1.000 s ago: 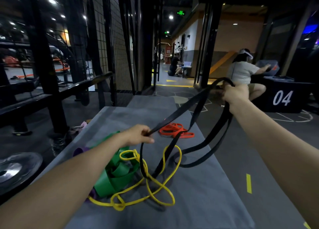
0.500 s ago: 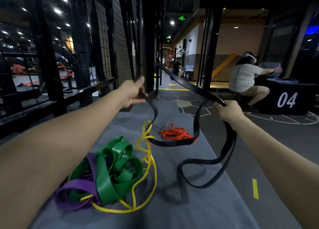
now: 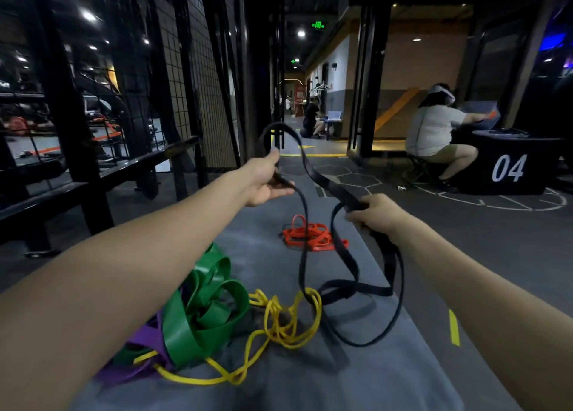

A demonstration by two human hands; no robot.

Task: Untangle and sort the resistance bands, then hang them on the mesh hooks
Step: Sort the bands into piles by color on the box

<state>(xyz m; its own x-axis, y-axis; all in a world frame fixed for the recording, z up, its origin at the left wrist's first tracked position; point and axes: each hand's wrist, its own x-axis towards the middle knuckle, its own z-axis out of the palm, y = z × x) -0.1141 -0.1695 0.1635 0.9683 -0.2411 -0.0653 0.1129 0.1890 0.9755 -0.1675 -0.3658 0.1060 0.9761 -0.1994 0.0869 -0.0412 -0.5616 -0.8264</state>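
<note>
Both forearms cut off by the bottom and side edges. Left forearm covers part of the green band (image 3: 201,314) and most of the purple band (image 3: 139,345); can't tell how those two interlock underneath. Black band (image 3: 341,261) disappears inside the right hand (image 3: 376,213), grip point hidden. Whether it's knotted with the yellow band (image 3: 279,320) or just lying across it is unclear. Near end of the table (image 3: 387,376) runs off frame. Mesh panel (image 3: 198,78) too dark to make out hooks.
</note>
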